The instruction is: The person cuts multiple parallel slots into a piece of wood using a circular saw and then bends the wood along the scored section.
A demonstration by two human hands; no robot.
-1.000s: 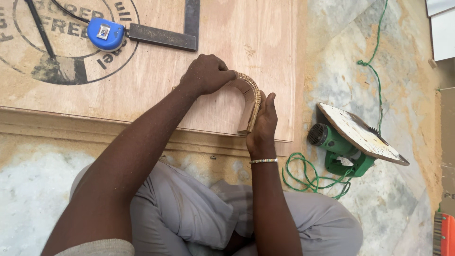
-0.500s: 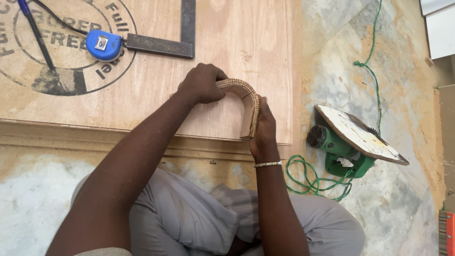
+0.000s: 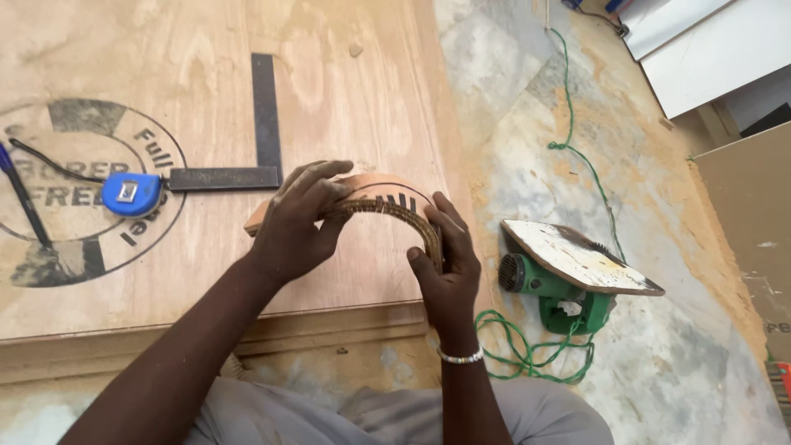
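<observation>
I sit on a marble-patterned floor (image 3: 527,99), grey and white, with yellow sawdust spread over it at the right of the frame. At the left, a large plywood sheet (image 3: 346,91) lies flat on the floor and fills the upper left; a round black stamp is printed on it. Under its near edge I see a second wooden board (image 3: 329,334). In the upper right corner white panels (image 3: 700,58) stand, and a brown board (image 3: 750,214) is at the right edge. The light is soft and even daylight.
</observation>
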